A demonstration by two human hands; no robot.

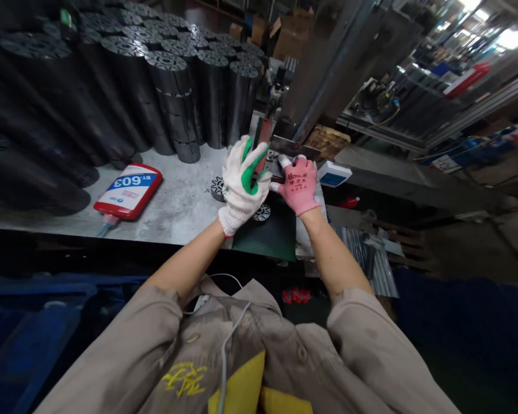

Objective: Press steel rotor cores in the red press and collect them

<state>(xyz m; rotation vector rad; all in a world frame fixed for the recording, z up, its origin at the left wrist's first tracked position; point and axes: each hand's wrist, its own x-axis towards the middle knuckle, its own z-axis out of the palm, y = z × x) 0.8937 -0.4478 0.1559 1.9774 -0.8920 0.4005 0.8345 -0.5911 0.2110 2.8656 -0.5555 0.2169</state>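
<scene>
My left hand [245, 184], in a white knit glove with a green palm, is raised over the bench with its fingers apart and nothing visible in them. Beside it on the left lies a short slotted metal core [217, 188]. A second slotted core [263, 213] sits by its wrist on a dark green mat [270, 240]. My right hand [301, 183], in a pink glove with pale fingertips, is at a metal fixture [271, 155]. Its thumb and index finger are spread apart at the fixture's edge; the undersides of its fingers are hidden.
Tall stacks of dark slotted cores [168, 103] crowd the back left of the bench [176, 195]. A red BT-603 bottle [128, 191] lies at the left. A steel column [323, 63] rises behind the fixture. Right of my hand is a small white-and-blue box [335, 173].
</scene>
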